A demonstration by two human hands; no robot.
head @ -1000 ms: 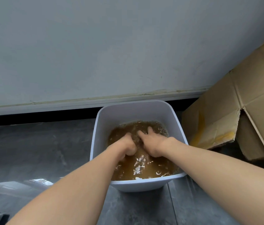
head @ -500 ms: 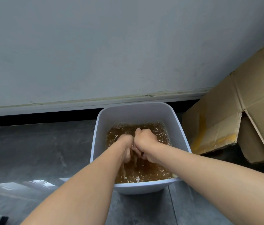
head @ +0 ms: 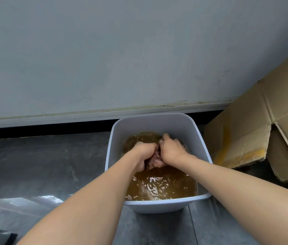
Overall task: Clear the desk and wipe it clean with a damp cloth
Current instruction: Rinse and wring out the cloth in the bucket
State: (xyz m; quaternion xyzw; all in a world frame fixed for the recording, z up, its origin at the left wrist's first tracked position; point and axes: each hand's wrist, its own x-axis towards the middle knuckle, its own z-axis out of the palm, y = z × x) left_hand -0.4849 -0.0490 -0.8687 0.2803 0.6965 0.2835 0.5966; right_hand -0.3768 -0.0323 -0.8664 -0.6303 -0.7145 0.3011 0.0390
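Left hand point(head: 144, 152) and right hand point(head: 172, 151): both curled tight around a bunched pinkish cloth point(head: 155, 160), gripped between them just above the water point(head: 162, 186). The water is brown and rippled, inside a white plastic tub point(head: 157, 121). The tub stands on grey floor point(head: 42, 165) near the wall point(head: 122, 50). A yellow-stained cardboard box point(head: 246, 129) sits just beside the tub, on its right.

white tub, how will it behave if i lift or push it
Probably heavy: the tub holds a lot of brown water. That water likely sloshes; its surface ripples. On the glossy floor it may slide rather than tip.
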